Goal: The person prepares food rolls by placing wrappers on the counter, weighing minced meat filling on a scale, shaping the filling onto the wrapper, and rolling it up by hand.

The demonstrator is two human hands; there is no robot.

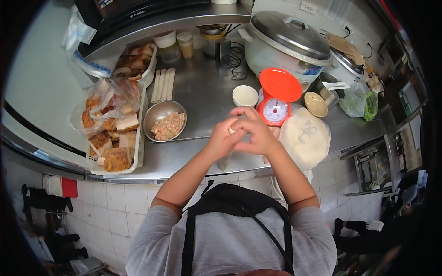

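- Over the front of the steel worktop (202, 89), the left hand (224, 135) and right hand (258, 134) come together, fingers bent and fingertips meeting or overlapping.
- Between the fingers, a small pale spot shows; whether it is a ring or something pinched, I cannot tell.
- Just beyond the right hand stands a red scale (276, 111), its round pan on top.
- Left of the scale, near the fingertips, sits a white bowl (245, 96).
- To the right of the right hand lie pale round sheets (305, 140), stacked in clear plastic with dark marking.
- Well left of the hands, a metal bowl (149, 120) holds minced filling (169, 126).
- Behind that bowl, slim pale rolls (163, 85) lie side by side.
- At far left, a white tray (142, 138) carries browned meat pieces (117, 159), partly under plastic.
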